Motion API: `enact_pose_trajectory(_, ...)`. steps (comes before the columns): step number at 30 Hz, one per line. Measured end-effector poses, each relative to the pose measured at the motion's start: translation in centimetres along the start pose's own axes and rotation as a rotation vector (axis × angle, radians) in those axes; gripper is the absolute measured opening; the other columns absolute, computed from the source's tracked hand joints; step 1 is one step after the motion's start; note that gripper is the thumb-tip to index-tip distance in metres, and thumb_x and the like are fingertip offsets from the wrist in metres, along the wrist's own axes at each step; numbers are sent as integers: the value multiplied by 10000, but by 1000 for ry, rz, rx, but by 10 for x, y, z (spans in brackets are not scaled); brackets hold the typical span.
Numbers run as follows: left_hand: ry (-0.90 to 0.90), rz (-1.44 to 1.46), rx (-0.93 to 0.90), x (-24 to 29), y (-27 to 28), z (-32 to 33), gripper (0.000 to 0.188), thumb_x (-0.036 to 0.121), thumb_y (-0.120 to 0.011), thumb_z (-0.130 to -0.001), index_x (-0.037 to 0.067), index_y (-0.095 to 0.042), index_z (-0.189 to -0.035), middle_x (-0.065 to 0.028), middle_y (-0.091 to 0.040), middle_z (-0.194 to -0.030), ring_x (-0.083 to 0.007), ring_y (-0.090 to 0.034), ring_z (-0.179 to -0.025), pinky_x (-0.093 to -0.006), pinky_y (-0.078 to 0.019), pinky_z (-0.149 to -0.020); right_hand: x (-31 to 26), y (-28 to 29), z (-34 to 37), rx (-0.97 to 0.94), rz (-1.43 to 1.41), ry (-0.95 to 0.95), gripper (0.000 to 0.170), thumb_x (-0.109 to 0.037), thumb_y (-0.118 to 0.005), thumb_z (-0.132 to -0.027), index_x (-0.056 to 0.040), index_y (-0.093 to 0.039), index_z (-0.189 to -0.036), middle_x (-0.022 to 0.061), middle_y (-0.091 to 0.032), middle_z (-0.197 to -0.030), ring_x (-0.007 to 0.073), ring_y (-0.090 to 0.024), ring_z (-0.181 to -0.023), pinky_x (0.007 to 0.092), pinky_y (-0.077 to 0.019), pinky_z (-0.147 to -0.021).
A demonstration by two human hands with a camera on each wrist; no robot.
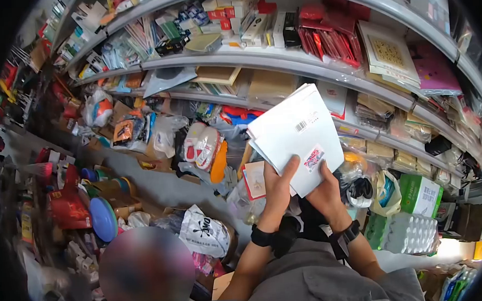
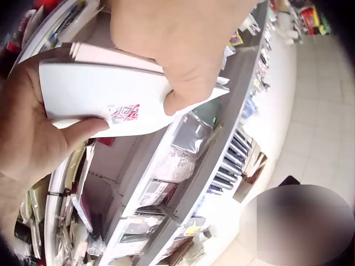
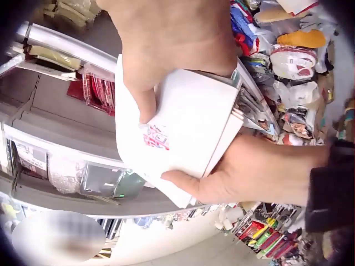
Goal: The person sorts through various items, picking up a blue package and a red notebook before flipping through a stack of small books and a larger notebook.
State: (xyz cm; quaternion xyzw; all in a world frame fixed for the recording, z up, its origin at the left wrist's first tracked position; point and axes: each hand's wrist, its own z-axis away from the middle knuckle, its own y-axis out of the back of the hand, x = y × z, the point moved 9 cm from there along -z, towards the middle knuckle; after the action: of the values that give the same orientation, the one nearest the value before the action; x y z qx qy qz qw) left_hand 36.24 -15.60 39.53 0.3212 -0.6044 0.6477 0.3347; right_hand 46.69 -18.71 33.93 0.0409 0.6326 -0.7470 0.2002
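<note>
Both hands hold a small stack of white cards or booklets [image 1: 300, 125] in front of the shelves. The top one carries a barcode and a small red-and-pink printed patch [image 1: 314, 157]. My left hand [image 1: 278, 189] grips the lower left edge, thumb on the top face and fingers beneath. On the lower right, my right hand [image 1: 326, 195] pinches the stack with its thumb beside the patch. Several layered edges show in the left wrist view, where the stack [image 2: 100, 94] bends slightly. The fingers under the stack are mostly hidden.
Curved shelves [image 1: 280, 65] packed with boxes, red packets [image 1: 328, 43] and envelopes stand ahead. Bagged shoes [image 1: 202, 144], a white sack [image 1: 204, 231], a blue round lid [image 1: 103, 219] and bottle packs [image 1: 403, 232] crowd the floor on both sides.
</note>
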Motion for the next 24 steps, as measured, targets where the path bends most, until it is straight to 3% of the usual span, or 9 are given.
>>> enact_pose_trajectory(4,-89,-197,-125,22,-21,3,487,126,-685,-812,-69,-445,-1188,-107,-577,-1081,-163,-559,-988,-269,-465,-813,-2,-3,-13,-15,-14,-32,521,-354,-528,-906,-49,-408,-1311,108,-511,-1269,264,-485,-1170,426,-347,-1029)
enact_pose_trajectory(7,-127,-276,-201,39,-40,5,615,131,-705,-787,-46,-372,-1272,-139,-502,-1207,-190,-526,-1066,-287,-449,-864,-6,10,-18,9,41,-40,500,-345,-527,-907,-40,-433,-1293,126,-542,-1231,264,-531,-1119,408,-402,-996)
enact_pose_trajectory(9,-371,-221,-192,63,-46,3,778,167,-741,-747,-2,-279,-1350,-169,-357,-1349,-217,-442,-1183,-332,-410,-941,-7,18,-20,30,106,-69,494,-341,-523,-910,-34,-439,-1288,132,-545,-1230,267,-539,-1114,402,-422,-981)
enact_pose_trajectory(13,-629,-336,-345,86,-67,1,703,227,-760,-717,36,-352,-1257,-214,-254,-1419,-320,-313,-1297,-422,-317,-1030,-12,19,-20,23,78,-78,495,-337,-526,-911,-26,-439,-1286,141,-548,-1227,269,-547,-1107,398,-437,-967)
enact_pose_trajectory(16,-684,-445,-391,78,-76,5,627,232,-752,-724,42,-384,-1195,-227,-245,-1425,-358,-295,-1305,-439,-280,-1050,-16,17,-23,5,-67,-68,498,-327,-538,-908,-19,-437,-1286,150,-555,-1216,267,-554,-1099,390,-441,-961)
enact_pose_trajectory(18,-672,-476,-400,71,-78,9,680,224,-740,-735,30,-343,-1252,-228,-245,-1426,-335,-285,-1315,-430,-257,-1062,-21,17,-24,-22,-68,-47,488,-311,-548,-906,-20,-441,-1282,147,-557,-1212,264,-560,-1087,380,-445,-957)
enact_pose_trajectory(22,-450,-231,-180,59,-58,5,836,191,-706,-775,1,-170,-1386,-183,-282,-1415,-246,-309,-1299,-351,-287,-1043,-34,29,-25,63,31,10,453,-269,-571,-898,-24,-458,-1261,123,-564,-1194,227,-573,-1051,356,-462,-923)
enact_pose_trajectory(23,-293,-218,-153,44,-48,4,794,199,-660,-832,-3,-149,-1405,-157,-307,-1401,-226,-326,-1285,-328,-301,-1028,-48,26,-24,104,137,130,443,-252,-584,-890,-19,-464,-1248,113,-571,-1169,213,-575,-1036,342,-468,-909)
enact_pose_trajectory(24,-294,-221,-152,39,-42,4,794,199,-660,-832,-3,-149,-1405,-157,-307,-1401,-226,-326,-1285,-328,-301,-1028,-62,19,-21,145,243,251,434,-234,-596,-882,-15,-470,-1235,104,-579,-1145,198,-576,-1021,328,-474,-894)
